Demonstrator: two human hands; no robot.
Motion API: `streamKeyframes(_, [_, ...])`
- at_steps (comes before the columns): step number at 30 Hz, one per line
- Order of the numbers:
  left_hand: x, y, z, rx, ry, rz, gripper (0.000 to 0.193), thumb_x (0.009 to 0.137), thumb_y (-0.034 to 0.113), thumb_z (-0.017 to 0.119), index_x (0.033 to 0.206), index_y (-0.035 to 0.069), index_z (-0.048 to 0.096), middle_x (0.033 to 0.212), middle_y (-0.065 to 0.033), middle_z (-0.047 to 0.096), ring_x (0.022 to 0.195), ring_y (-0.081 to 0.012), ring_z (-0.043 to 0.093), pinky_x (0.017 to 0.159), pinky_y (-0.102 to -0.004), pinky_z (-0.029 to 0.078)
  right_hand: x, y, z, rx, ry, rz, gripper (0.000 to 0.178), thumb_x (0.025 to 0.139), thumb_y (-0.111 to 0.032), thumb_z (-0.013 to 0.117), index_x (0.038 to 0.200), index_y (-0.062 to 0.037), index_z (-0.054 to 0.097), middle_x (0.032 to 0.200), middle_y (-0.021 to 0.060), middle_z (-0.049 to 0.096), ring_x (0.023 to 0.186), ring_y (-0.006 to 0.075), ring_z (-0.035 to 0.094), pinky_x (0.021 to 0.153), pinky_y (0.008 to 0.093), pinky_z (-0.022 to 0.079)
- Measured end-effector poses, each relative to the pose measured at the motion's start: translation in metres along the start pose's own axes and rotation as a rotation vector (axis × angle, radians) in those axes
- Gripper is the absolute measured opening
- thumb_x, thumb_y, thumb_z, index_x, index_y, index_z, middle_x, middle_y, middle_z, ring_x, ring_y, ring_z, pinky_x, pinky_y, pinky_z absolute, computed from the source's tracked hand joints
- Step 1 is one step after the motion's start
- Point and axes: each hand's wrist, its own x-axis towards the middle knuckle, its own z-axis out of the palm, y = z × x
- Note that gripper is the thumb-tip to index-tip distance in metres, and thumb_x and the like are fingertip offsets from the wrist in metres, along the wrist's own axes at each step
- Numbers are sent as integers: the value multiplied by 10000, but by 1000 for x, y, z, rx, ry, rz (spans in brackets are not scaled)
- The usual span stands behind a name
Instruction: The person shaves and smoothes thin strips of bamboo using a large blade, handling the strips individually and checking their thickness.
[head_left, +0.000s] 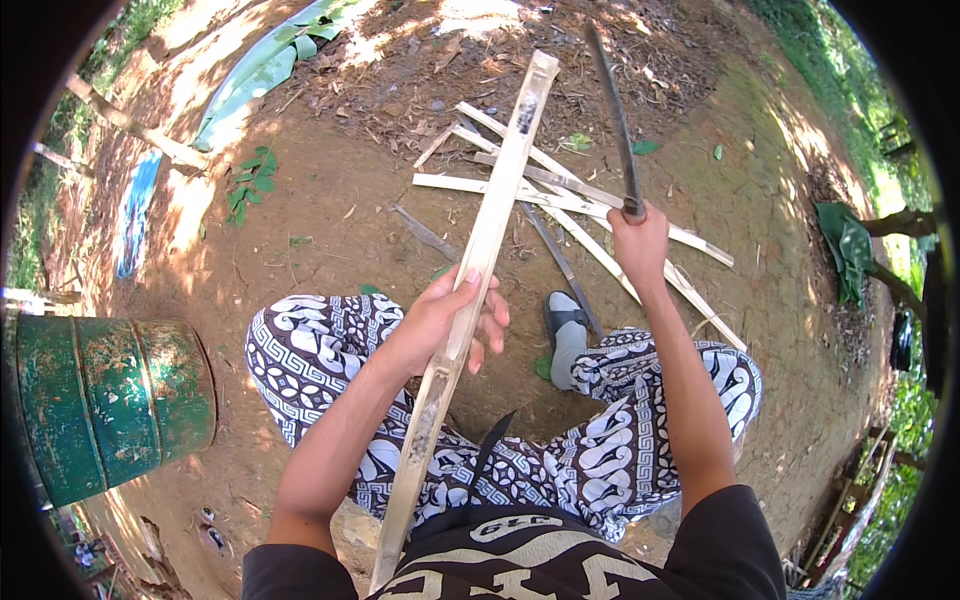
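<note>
A long, pale split bamboo strip [497, 205] slants from my lap up and away to the far middle. Dark stains mark its near part and its far end. My left hand [447, 318] supports it about midway, thumb on top and fingers loosely curled round beneath. In my right hand [640, 240] is a machete [617, 115], its dark, narrow blade pointing up and away. The fist hides most of its handle. The blade stands apart from the strip. Beyond my foot, several thinner bamboo strips [590, 225] lie crossed on the ground, right of the held one.
A rusty green drum [115, 400] lies at the left. A dark flat strip [560, 255] rests by my sandalled foot [566, 335]. Large green leaves [255, 80] and a blue sheet [138, 215] are at the far left. Dry leaf litter [420, 70] covers the far ground.
</note>
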Motion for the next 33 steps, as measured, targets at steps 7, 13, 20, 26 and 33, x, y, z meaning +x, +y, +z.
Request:
streamKeyframes(7, [4,-3,-7,-108,40,37,327,1076,307,416,1110,-2,515,676,-72,528,494,-189,582,388,-319,528,-54,-33,20,-23,-216,-367,167,738,-84,689,704,-18,539,556,135,520,473,267,520,495,380,413])
streamKeyframes(13, [-3,-15,-15,-209,-111,-7,338,1077,296,354,1069,-2,513,532,-53,439,328,-171,453,300,-298,433,-76,-50,28,-69,-263,-697,205,607,-63,720,742,-71,567,594,113,572,534,330,601,500,413,458])
streamKeyframes(20, [-13,-27,-13,-617,-341,-134,304,1095,281,297,1041,22,448,477,-31,404,287,-163,419,241,-279,361,-69,-52,17,-142,-220,-786,279,563,-77,757,768,-86,568,646,88,606,583,315,617,540,418,464])
streamKeyframes(26, [-7,-34,-13,-955,-615,-175,275,1104,254,294,969,32,385,474,-45,437,291,-171,465,231,-291,386,-60,-34,15,-125,-194,-780,295,566,-92,774,766,-85,557,660,89,612,582,320,615,545,423,471])
streamKeyframes(33, [-2,-37,-15,-1137,-682,-229,328,1113,305,251,985,39,392,484,-36,428,298,-164,457,232,-270,364,-29,-1,14,-214,-56,-710,257,647,-145,782,783,-75,575,604,112,598,549,344,613,535,444,489])
